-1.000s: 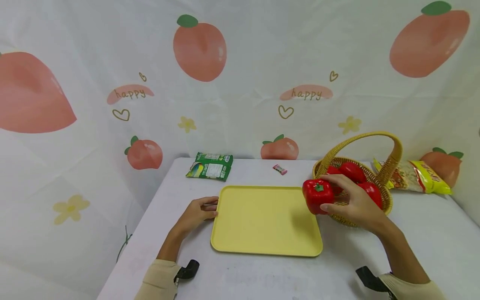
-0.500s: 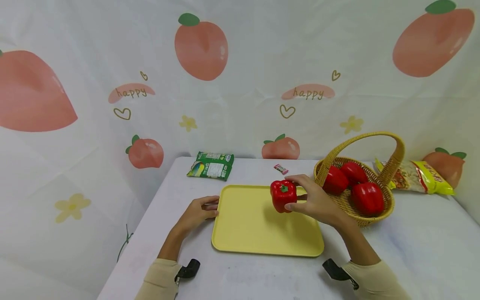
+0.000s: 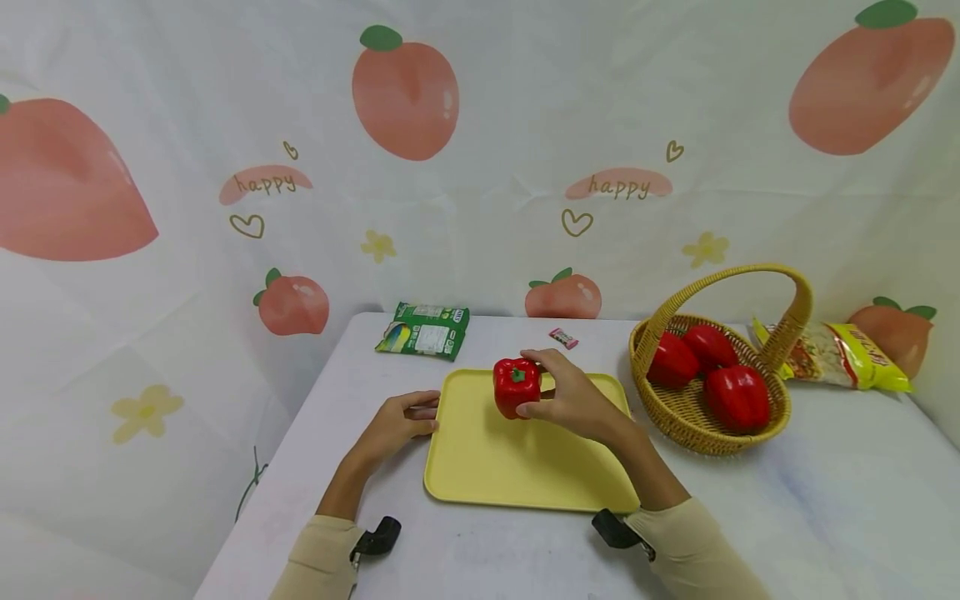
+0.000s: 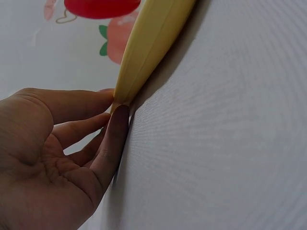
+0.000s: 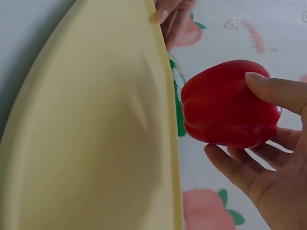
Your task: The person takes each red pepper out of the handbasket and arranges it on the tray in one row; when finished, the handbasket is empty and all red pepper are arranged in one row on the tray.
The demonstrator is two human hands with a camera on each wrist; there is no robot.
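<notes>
In the head view my right hand (image 3: 573,398) holds a red bell pepper (image 3: 516,388) by its right side, above the yellow tray (image 3: 525,467). The right wrist view shows the thumb on one side of the pepper (image 5: 230,103) and fingertips on the other, with a gap between pepper and tray. At the tray's left edge, my left hand (image 3: 395,427) grips the rim. Up close in the left wrist view, thumb and fingers of this hand (image 4: 62,143) meet at the tray's edge (image 4: 144,48).
Right of the tray stands a wicker basket (image 3: 678,425) with a tall handle and three red peppers (image 3: 738,398). A yellow food packet (image 3: 840,356) lies behind it. At the back are a green packet (image 3: 423,331) and a small pink wrapped sweet (image 3: 563,337).
The right hand has carried the bell pepper leftward from beside the basket to above the tray. My left hand and the tray have stayed in place.
</notes>
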